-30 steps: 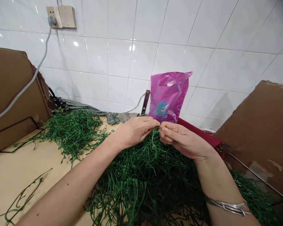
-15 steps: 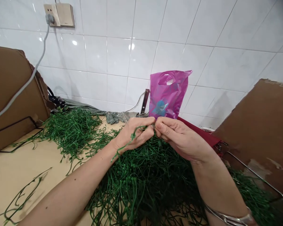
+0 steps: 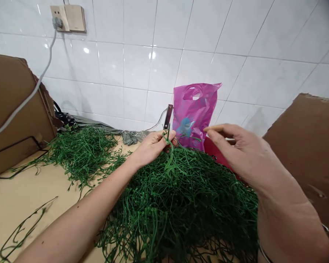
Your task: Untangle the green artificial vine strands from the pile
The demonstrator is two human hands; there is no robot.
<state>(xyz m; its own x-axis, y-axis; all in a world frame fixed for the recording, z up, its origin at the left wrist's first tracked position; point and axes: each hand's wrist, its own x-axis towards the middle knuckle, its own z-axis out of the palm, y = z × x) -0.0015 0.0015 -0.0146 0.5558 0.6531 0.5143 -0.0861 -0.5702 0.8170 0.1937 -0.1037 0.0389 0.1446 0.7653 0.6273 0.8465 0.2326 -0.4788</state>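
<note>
My left hand [image 3: 156, 144] is closed on a thin green plant-like stem [image 3: 168, 146], which looks like plastic and sticks up past the thumb and hangs below it. Over to the right, my right hand [image 3: 233, 146] is held apart, thumb and forefinger pinched at the tips. Whether anything sits in that pinch is too small to make out; a short green strand [image 3: 196, 138] shows just left of the fingertips. Below both hands spreads a large tangled pile of green stems [image 3: 181, 193].
Behind the pile, a pink plastic bag [image 3: 196, 109] stands against the tiled wall. A smaller heap of stems [image 3: 84, 153] lies left, with loose strands [image 3: 24, 230] nearer. Cardboard boxes [image 3: 13, 109] flank both sides. A grey cable [image 3: 30, 96] hangs from a socket [image 3: 68, 18].
The hands were together at the fingertips; my right hand has pulled away to the right. My left hand stays near its place, turned, with the stem now pointing up and down.
</note>
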